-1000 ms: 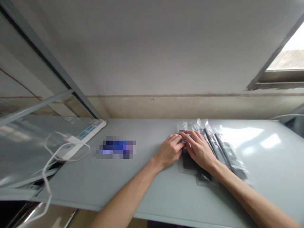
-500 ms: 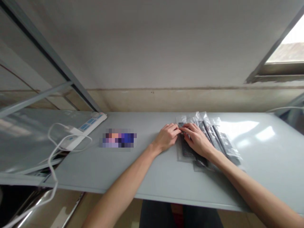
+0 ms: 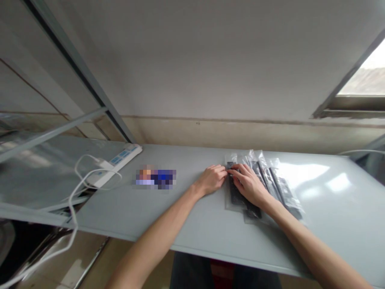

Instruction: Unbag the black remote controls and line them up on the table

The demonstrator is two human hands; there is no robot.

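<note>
Left hand (image 3: pixel 213 180) curls just beside the right hand (image 3: pixel 248 182), which covers the bags (image 3: pixel 270 182), both grips unclear, seemingly adjusting plastic, which calls for light fingertip control.

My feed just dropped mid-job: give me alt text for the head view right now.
A person's right hand lies over a row of dark items in clear plastic bags on a gray table, the left hand close by at the row's left edge. Further left are a pixelated patch and a white power strip with a white cable.
</note>
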